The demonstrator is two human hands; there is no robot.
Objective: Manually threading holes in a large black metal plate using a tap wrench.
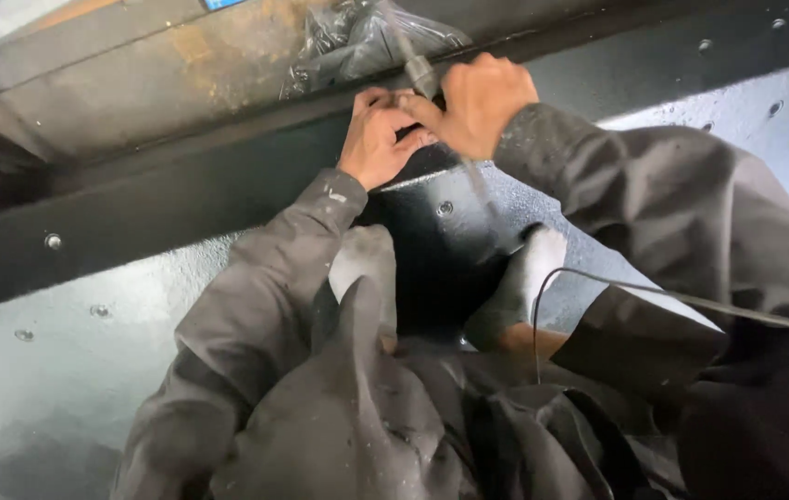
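A: Two large surfaces first. What lies under you?

B: I kneel on a pale grey painted metal panel [61, 370] with a fine pebbled texture and round-headed bolts. Above it runs a long dark steel beam [181, 199], flat-faced, matt, bolted at intervals. Behind the beam sits a crumpled clear plastic bag [357, 42].

A: Hand positions?

B: My right hand [480, 104] is curled shut around the slim grey metal shaft of a hand tool [420, 74], which rises from the beam's upper edge. My left hand [378, 139] is just beside it, fingers bent together and pinching at the shaft's lower end; what the fingertips hold there I cannot tell.

A: Hazards?

B: Judged from this posture: the shaft is smooth and the grip is high, so a slip could drive my knuckles into the beam edge. The left fingers sit close to the working point and could be pinched. A thin black cable [598, 282] crosses my right sleeve and could snag.
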